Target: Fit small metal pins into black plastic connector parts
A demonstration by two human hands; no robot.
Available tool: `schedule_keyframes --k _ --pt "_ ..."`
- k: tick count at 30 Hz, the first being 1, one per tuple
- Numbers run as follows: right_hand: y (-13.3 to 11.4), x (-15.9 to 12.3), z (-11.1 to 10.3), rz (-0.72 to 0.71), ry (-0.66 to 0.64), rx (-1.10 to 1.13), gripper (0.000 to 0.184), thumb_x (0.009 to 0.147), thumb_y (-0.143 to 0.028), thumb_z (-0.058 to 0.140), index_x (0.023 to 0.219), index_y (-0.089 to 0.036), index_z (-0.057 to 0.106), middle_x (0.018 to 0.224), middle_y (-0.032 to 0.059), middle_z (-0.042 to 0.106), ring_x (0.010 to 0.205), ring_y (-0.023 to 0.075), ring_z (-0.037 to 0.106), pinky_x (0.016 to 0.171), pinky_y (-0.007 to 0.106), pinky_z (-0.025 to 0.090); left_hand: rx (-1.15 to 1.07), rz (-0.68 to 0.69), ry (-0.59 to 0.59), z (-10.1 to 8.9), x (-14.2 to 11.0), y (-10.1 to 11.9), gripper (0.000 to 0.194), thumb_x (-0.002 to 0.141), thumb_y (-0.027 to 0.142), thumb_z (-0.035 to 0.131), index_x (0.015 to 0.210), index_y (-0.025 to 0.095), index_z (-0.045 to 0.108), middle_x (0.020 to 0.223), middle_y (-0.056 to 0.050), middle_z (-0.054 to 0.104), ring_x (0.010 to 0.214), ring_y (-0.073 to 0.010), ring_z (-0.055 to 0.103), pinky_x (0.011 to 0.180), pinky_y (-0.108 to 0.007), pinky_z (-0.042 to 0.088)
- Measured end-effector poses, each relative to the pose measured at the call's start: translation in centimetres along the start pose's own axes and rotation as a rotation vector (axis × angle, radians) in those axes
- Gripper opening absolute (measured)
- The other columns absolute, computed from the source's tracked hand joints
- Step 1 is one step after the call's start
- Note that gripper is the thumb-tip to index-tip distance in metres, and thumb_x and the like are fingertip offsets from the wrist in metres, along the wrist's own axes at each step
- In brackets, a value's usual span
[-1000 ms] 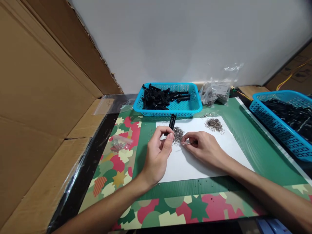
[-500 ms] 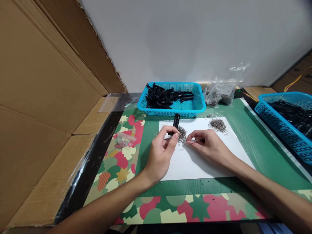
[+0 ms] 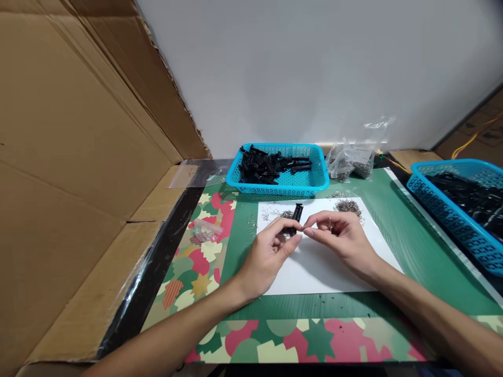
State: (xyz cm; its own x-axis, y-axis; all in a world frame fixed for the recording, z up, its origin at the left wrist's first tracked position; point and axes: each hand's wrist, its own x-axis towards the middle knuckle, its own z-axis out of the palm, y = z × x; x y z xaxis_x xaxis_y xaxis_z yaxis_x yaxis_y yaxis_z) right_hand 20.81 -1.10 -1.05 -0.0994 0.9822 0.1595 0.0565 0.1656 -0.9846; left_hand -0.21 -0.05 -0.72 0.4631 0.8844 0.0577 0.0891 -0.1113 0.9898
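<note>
My left hand [image 3: 271,254] grips a slim black plastic part [image 3: 297,212], tilted with its far end up, over the white paper [image 3: 314,272]. Fingertips of my right hand [image 3: 341,238] are pinched together right beside the part, close to my left fingertips. What sits in that pinch is too small to make out. A thin shiny bit [image 3: 330,224] shows among the right hand's curled fingers. Behind the black part lies a pile of small metal pieces [image 3: 286,214], partly covered by my left hand. Another metal pile [image 3: 348,208] is on the paper's far right.
A blue basket [image 3: 277,191] with black parts stands at the back; a second blue basket [image 3: 451,217] with black parts is at right. Clear bags [image 3: 349,162] of metal pieces lean by the wall. A small plastic bag [image 3: 207,230] lies left; cardboard [image 3: 78,173] walls that side.
The black part has moved right and nearer, meeting my right fingertips. My right hand has come away from the near metal pile. The view has tilted up slightly.
</note>
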Motion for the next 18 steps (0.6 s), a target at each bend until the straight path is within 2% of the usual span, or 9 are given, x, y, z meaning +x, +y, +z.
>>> schedule_keyframes --k 3,9,10,12,14,15,16,18 --pt "0.0 -0.1 0.2 -0.010 -0.003 -0.004 0.019 0.090 -0.039 0.082 0.085 -0.020 0.082 0.061 -0.0068 0.034 0.058 0.0104 0.031 0.055 0.028 0.022 -0.005 0.009 -0.010 0.1 0.0 0.0 0.022 0.104 0.041 0.069 0.113 0.022 0.071 0.084 0.003 0.058 0.066 -0.0088 0.048 0.055 -0.020 0.035" --pt "-0.1 -0.5 0.2 -0.090 0.002 -0.064 0.012 0.090 -0.033 0.082 0.086 -0.022 0.085 0.054 -0.0071 0.043 0.053 0.0093 0.034 0.051 0.026 0.026 -0.129 -0.018 -0.067 0.1 0.0 -0.1 0.022 0.105 0.041 0.068 0.106 0.019 0.068 0.071 0.007 0.047 0.053 -0.0055 0.033 0.048 -0.021 0.026" --pt "-0.2 -0.6 0.2 -0.119 0.010 -0.084 0.009 0.090 -0.030 0.082 0.087 -0.022 0.086 0.053 -0.0068 0.048 0.051 0.0090 0.036 0.050 0.025 0.027 -0.176 -0.027 -0.083 0.1 0.1 -0.1 0.022 0.104 0.041 0.069 0.106 0.019 0.067 0.070 0.007 0.046 0.051 -0.0049 0.032 0.047 -0.020 0.025" --pt "-0.3 -0.8 0.1 -0.206 0.025 -0.122 0.006 0.091 -0.023 0.081 0.090 -0.023 0.087 0.060 -0.0036 0.066 0.052 0.0097 0.051 0.051 0.024 0.037 -0.280 -0.055 -0.119 0.1 0.2 -0.1 0.022 0.102 0.040 0.072 0.105 0.019 0.065 0.069 0.008 0.045 0.049 -0.0041 0.031 0.046 -0.020 0.025" --pt "-0.4 -1.1 0.0 -0.323 0.021 -0.163 0.014 0.093 -0.015 0.077 0.096 -0.023 0.087 0.079 0.0010 0.082 0.062 0.0124 0.068 0.057 0.023 0.050 -0.364 -0.083 -0.141 0.1 0.4 -0.1 0.024 0.100 0.040 0.075 0.103 0.019 0.063 0.071 0.008 0.045 0.049 -0.0039 0.032 0.046 -0.019 0.026" --pt "-0.5 -1.2 0.0 -0.382 0.021 -0.192 0.018 0.093 -0.011 0.074 0.100 -0.023 0.087 0.088 0.0027 0.085 0.068 0.0135 0.073 0.061 0.023 0.053 -0.386 -0.090 -0.139 0.1 0.5 -0.1 0.025 0.100 0.040 0.076 0.102 0.019 0.063 0.072 0.007 0.046 0.050 -0.0040 0.034 0.046 -0.019 0.027" --pt "-0.5 -1.4 0.1 -0.429 0.027 -0.229 0.021 0.093 -0.009 0.073 0.102 -0.022 0.087 0.091 0.0036 0.086 0.070 0.0135 0.075 0.061 0.022 0.055 -0.388 -0.091 -0.128 0.1 0.5 0.0 0.025 0.099 0.039 0.077 0.101 0.019 0.063 0.074 0.006 0.048 0.052 -0.0042 0.036 0.047 -0.018 0.029" --pt "-0.6 -1.6 0.3 -0.473 0.062 -0.323 0.020 0.093 -0.008 0.073 0.102 -0.020 0.086 0.085 0.0029 0.084 0.057 0.0099 0.068 0.053 0.019 0.050 -0.329 -0.069 -0.077 0.1 0.4 0.0 0.023 0.099 0.038 0.077 0.099 0.018 0.065 0.079 0.004 0.055 0.058 -0.0054 0.045 0.052 -0.018 0.035"
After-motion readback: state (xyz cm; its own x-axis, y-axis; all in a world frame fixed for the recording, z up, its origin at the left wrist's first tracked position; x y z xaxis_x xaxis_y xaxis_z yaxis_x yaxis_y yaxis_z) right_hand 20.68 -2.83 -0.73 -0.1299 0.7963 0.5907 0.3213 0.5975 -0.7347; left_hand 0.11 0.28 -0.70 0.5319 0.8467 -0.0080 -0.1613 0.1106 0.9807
